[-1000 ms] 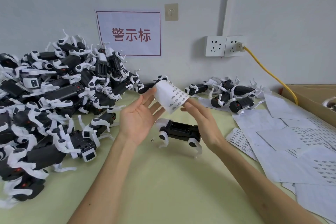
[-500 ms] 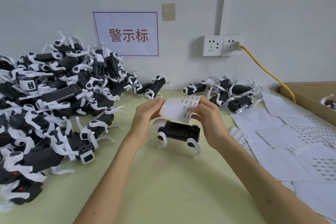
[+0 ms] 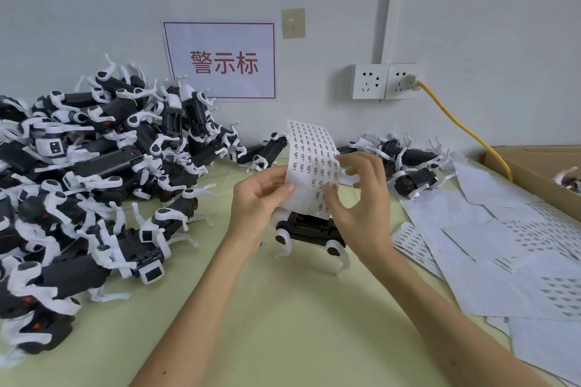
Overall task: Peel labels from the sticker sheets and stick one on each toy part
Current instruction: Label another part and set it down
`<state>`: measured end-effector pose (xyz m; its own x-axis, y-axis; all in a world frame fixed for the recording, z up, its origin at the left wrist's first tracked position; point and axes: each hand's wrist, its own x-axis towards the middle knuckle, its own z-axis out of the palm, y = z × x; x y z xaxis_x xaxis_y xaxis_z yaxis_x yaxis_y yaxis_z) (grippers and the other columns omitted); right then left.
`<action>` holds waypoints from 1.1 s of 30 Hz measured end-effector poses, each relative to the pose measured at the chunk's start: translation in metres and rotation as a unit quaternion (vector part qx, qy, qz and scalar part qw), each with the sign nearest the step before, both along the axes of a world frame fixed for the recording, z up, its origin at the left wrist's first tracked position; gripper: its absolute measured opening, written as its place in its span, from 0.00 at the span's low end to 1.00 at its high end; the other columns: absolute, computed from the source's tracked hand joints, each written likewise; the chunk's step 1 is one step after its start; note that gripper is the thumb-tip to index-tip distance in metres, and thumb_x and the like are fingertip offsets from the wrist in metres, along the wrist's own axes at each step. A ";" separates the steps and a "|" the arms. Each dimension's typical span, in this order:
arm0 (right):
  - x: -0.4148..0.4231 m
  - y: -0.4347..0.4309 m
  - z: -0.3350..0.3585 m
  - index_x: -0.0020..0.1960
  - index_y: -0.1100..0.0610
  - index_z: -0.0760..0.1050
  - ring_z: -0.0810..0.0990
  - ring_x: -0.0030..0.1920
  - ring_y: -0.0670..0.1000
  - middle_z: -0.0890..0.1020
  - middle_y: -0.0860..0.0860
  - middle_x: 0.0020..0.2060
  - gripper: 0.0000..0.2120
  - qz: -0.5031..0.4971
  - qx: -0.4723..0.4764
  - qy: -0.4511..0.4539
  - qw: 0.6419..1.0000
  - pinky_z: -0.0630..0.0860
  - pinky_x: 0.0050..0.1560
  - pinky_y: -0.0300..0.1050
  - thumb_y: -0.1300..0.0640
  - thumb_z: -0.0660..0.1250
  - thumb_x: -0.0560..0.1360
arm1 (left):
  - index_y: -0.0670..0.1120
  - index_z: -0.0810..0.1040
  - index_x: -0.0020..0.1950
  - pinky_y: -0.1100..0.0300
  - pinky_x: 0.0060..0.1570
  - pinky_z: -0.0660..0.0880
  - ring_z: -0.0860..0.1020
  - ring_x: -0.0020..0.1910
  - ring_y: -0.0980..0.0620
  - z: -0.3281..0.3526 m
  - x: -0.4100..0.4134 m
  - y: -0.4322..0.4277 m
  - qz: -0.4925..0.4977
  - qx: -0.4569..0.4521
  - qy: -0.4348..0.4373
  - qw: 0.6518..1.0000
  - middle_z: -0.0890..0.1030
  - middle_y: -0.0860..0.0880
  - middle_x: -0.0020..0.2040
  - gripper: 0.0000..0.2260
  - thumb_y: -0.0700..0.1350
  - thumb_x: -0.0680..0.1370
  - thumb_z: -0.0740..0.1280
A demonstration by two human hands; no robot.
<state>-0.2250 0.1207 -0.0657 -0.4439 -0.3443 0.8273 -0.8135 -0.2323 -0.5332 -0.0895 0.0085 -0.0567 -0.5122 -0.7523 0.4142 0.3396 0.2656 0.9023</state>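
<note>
Paper first: one sticker sheet (image 3: 311, 160) is held upright just above the single toy part (image 3: 309, 228) standing on the table (image 3: 283, 308), probably so a label has little way to travel. The left hand (image 3: 257, 198) clamps the sheet's left edge, thumb in front and fingers behind, to steady it. The right hand (image 3: 361, 198) has curled fingertips and thumb pinching the right edge, apparently picking at a label. Left of that part lies a pile (image 3: 94, 166) beyond counting; to its right are many overlapping loose sheets (image 3: 471, 229).
</note>
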 end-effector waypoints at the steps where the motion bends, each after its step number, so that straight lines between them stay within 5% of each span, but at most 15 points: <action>1: 0.001 0.000 -0.002 0.60 0.56 0.79 0.75 0.59 0.49 0.76 0.50 0.59 0.17 -0.010 -0.004 0.032 0.999 0.70 0.60 0.37 0.64 0.74 0.72 | 0.55 0.88 0.49 0.57 0.51 0.81 0.85 0.47 0.51 0.000 0.000 0.001 0.005 -0.006 -0.002 1.000 0.88 0.49 0.46 0.17 0.32 0.77 0.71; 5: 0.012 -0.001 -0.004 0.59 0.52 0.83 0.73 0.59 0.49 0.78 0.47 0.60 0.13 -0.025 0.006 0.098 0.995 0.66 0.63 0.39 0.57 0.74 0.75 | 0.51 0.88 0.52 0.52 0.56 0.80 0.85 0.51 0.43 0.001 0.000 0.005 0.011 -0.039 -0.009 0.999 0.88 0.46 0.50 0.11 0.35 0.77 0.72; 10: 0.013 0.003 0.002 0.59 0.52 0.82 0.77 0.59 0.52 0.81 0.46 0.57 0.12 -0.001 -0.017 0.084 0.996 0.68 0.62 0.41 0.53 0.73 0.76 | 0.61 0.88 0.46 0.67 0.46 0.77 0.85 0.45 0.56 0.007 -0.001 0.017 0.011 -0.075 -0.007 0.997 0.88 0.53 0.45 0.12 0.42 0.74 0.73; 14: 0.013 0.005 0.003 0.55 0.53 0.84 0.78 0.56 0.52 0.81 0.47 0.55 0.10 0.000 -0.039 0.077 0.996 0.67 0.59 0.35 0.53 0.74 0.76 | 0.64 0.87 0.43 0.68 0.40 0.75 0.83 0.40 0.60 0.007 -0.004 0.020 0.031 -0.096 -0.009 0.995 0.87 0.56 0.41 0.10 0.46 0.72 0.74; 22: 0.011 0.002 -0.001 0.53 0.56 0.84 0.80 0.53 0.49 0.81 0.48 0.51 0.07 0.020 -0.048 0.052 0.997 0.75 0.53 0.40 0.58 0.73 0.76 | 0.65 0.83 0.45 0.71 0.38 0.72 0.78 0.36 0.61 0.008 -0.006 0.027 0.026 -0.194 -0.010 0.981 0.82 0.62 0.37 0.14 0.43 0.76 0.73; 27: 0.008 0.002 -0.001 0.47 0.58 0.86 0.81 0.48 0.50 0.83 0.51 0.44 0.02 0.007 -0.067 0.047 0.997 0.76 0.50 0.40 0.63 0.76 0.74 | 0.52 0.83 0.50 0.66 0.42 0.72 0.76 0.38 0.56 0.003 -0.006 0.027 0.024 -0.202 -0.038 0.978 0.81 0.59 0.38 0.12 0.35 0.79 0.71; 33: 0.008 0.003 0.001 0.47 0.59 0.85 0.81 0.45 0.49 0.84 0.50 0.43 0.02 0.000 -0.065 0.056 0.996 0.76 0.48 0.40 0.64 0.74 0.76 | 0.56 0.80 0.50 0.65 0.44 0.72 0.75 0.39 0.61 0.004 -0.008 0.029 0.036 -0.211 -0.058 0.975 0.80 0.66 0.38 0.19 0.30 0.79 0.69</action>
<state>-0.2173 0.1239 -0.0643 -0.3464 -0.2311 0.9092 -0.8665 -0.2925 -0.4045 -0.0974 0.0373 -0.0523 -0.5264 -0.5627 0.6374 0.2081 0.6416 0.7383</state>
